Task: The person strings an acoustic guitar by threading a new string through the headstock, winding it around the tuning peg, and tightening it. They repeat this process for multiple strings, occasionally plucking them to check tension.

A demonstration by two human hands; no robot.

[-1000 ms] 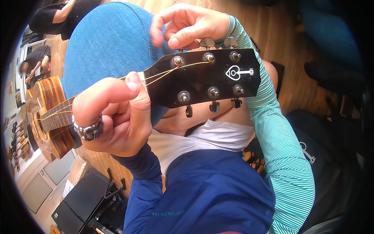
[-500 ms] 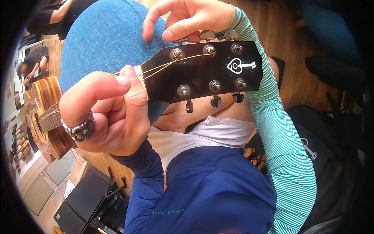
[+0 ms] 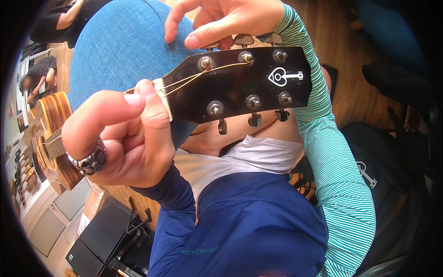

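My left hand (image 3: 122, 131), with a chunky silver ring, is closed around the neck of a wooden acoustic guitar (image 3: 57, 113) near the nut, fingertips by the strings. The black headstock (image 3: 244, 81) has a white key emblem and silver tuners (image 3: 253, 104); thin strings (image 3: 194, 76) run to two upper posts. Above it, my right hand (image 3: 221, 25) has loosely curved fingers apart over the upper tuner knobs (image 3: 243, 40), thumb near the leftmost; whether it touches that knob is unclear. The guitar body lies at the far left, partly hidden.
A blue cushioned seat (image 3: 115, 51) is behind the headstock. Two other people (image 3: 67, 16) (image 3: 44, 74) are at upper left. A black boxy object (image 3: 99, 237) is at lower left, a dark bag (image 3: 378, 198) at right, and wooden flooring (image 3: 346, 55) beyond.
Both hands and the headstock have shifted gradually left, the headstock also upward. My right hand's fingers have moved left and up, still apart above the tuners; my left hand keeps its grip.
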